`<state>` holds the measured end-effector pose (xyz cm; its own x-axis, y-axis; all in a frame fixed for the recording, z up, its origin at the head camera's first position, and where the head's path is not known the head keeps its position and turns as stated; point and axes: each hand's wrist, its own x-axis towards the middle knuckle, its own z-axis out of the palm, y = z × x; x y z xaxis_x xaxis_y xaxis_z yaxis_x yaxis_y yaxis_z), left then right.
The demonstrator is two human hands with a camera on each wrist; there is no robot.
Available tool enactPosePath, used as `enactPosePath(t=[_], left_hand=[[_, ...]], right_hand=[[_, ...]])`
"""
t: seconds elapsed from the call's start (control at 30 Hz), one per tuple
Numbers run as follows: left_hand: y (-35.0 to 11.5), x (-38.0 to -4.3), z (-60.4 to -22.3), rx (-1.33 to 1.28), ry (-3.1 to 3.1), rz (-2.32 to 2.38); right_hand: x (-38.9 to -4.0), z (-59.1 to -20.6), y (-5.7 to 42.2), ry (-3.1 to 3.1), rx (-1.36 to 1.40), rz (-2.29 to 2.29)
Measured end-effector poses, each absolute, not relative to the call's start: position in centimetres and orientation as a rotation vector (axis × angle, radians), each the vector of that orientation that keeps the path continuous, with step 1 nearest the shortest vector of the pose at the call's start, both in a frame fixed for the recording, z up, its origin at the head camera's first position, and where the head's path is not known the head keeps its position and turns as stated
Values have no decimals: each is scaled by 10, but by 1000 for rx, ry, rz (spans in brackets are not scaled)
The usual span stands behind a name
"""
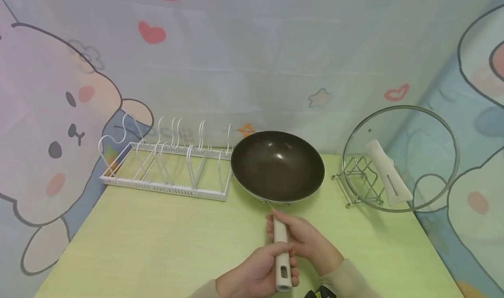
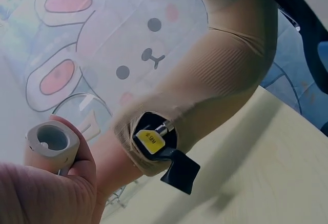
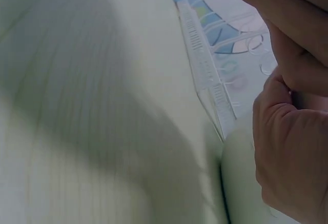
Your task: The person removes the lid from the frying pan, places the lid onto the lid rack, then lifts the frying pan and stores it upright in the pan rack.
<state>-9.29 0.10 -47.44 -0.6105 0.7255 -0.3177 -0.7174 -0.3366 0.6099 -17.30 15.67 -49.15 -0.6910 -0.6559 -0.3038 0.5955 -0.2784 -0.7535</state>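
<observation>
A wok (image 1: 277,166) with a dark inside and a pale outside faces me, its bowl tilted up just above the table and right beside a white rack (image 1: 165,188). Both hands hold its beige handle (image 1: 280,232). My left hand (image 1: 256,269) grips it near the free end, thumb across the top. Nearer the bowl, my right hand (image 1: 305,236) curls its fingers round the handle from the right. The left wrist view shows the hollow handle end (image 2: 51,142) in the left hand. In the right wrist view, the wok's pale outer wall (image 3: 243,183) appears below the fingers.
At the right, a glass lid (image 1: 425,158) with a beige grip stands upright in a small wire stand (image 1: 348,193). All stand on a light green table (image 1: 157,245). Printed cloth (image 1: 275,48) hangs behind and along both sides.
</observation>
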Motion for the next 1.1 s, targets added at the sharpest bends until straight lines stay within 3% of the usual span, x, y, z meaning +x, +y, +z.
enactPosePath(t=[1.1], left_hand=[[1,-95,-479,-22,824,2018]], right_hand=[[-172,-496,144,718,-33,-2144]])
